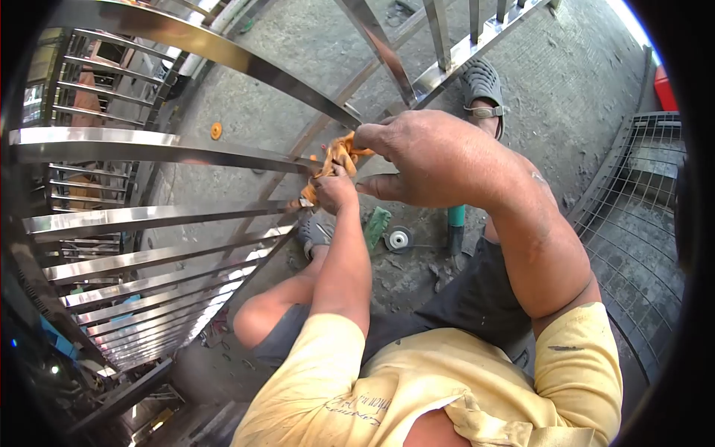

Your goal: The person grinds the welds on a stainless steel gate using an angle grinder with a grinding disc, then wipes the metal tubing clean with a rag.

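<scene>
My left hand (336, 190) is closed on an orange cloth (339, 155), which lies against the ends of the shiny metal bars (246, 156). Just to its right and nearer the camera, my right hand (402, 160) is held with the thumb and a finger apart. Its fingertips come near the cloth's right edge, and whether they touch it is unclear. The other fingers of that hand are hidden behind it. Part of the cloth hangs down by the bar ends below my left hand.
A metal frame with bars (447, 63) rises at the top. On the concrete floor lie a round disc (398, 239), a green piece (377, 226), a teal-handled object (456, 217) and an orange ring (216, 131). Wire mesh (633, 216) stands at right.
</scene>
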`<state>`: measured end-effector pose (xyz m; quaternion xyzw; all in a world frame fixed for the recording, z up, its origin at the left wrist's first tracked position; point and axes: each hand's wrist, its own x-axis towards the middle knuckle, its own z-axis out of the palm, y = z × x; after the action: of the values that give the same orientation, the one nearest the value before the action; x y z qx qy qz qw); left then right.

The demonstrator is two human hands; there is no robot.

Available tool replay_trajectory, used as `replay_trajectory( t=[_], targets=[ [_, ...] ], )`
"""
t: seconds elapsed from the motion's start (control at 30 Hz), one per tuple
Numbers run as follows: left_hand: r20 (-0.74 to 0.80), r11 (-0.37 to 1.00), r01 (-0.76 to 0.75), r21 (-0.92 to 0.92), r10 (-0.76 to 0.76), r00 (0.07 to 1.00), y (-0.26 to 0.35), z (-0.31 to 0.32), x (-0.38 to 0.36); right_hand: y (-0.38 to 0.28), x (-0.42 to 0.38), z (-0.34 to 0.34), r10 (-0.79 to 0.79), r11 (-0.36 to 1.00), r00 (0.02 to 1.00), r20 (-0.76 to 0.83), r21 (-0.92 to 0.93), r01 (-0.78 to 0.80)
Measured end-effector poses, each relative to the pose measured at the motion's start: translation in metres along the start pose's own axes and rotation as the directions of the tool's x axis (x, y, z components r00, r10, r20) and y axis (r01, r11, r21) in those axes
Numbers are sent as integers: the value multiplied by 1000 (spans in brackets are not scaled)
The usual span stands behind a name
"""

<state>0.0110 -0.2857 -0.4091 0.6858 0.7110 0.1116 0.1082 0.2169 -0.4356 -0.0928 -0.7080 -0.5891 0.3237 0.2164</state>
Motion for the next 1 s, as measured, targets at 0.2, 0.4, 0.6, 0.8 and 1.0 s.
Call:
replay_trajectory(
  t=[0.2, 0.4, 0.6, 0.8, 1.0],
  targets=[
    [-166, 972, 233, 22, -226, 960, 6, 32, 4, -2, 6, -2, -10, 1000, 998, 57, 20, 9],
    [123, 988, 142, -58, -134, 983, 21, -24, -9, 7, 0, 4, -40, 999, 999, -27, 14, 40],
    [184, 959, -276, 60, 261, 948, -39, -23, 6, 5, -2, 8, -76, 997, 997, -23, 28, 77],
    [243, 794, -518, 317, 460, 854, -46, -48, -28, 4, 11, 10, -36, 999, 999, 0, -24, 36],
    [532, 712, -582, 392, 341, 775, -23, -69, 17, -13, 29, 6, -31, 998, 999, 39, -54, 33]
  ],
)
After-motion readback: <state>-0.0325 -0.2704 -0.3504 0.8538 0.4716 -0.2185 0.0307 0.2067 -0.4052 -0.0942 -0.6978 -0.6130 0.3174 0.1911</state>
